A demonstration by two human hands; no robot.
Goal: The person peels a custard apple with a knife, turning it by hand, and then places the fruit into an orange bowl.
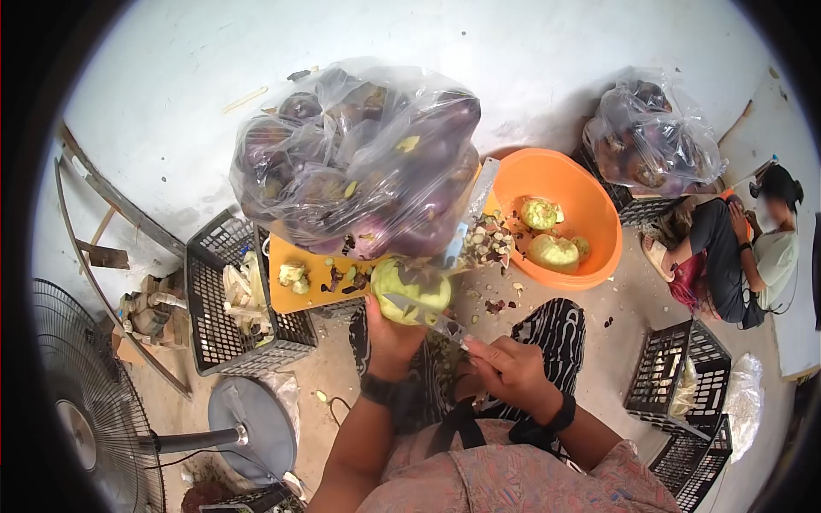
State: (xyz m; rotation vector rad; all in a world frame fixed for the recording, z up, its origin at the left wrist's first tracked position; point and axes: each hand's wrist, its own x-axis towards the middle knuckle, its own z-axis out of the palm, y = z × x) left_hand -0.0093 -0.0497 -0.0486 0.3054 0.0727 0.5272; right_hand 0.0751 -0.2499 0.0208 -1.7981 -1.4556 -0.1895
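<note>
My left hand (395,340) is closed around the lower left side of a large eggplant (415,278), pale green where peeled, with patches of dark skin left. In my right hand (513,372) is a knife (432,318), its blade lying against the near side of the eggplant. Just beyond, a big clear plastic bag of purple eggplants (359,167) rests on a yellow board (295,256). Dark skin scraps lie on the board, and a pile of peelings (489,241) is at its right. An orange basin (609,205) holds several peeled eggplants (552,251).
Black crates stand at left (205,333) and right (663,376). A fan (81,410) with a round base (248,419) is at the lower left. Another bag of eggplants (654,145) sits at the back right. A seated person (744,248) is at the far right.
</note>
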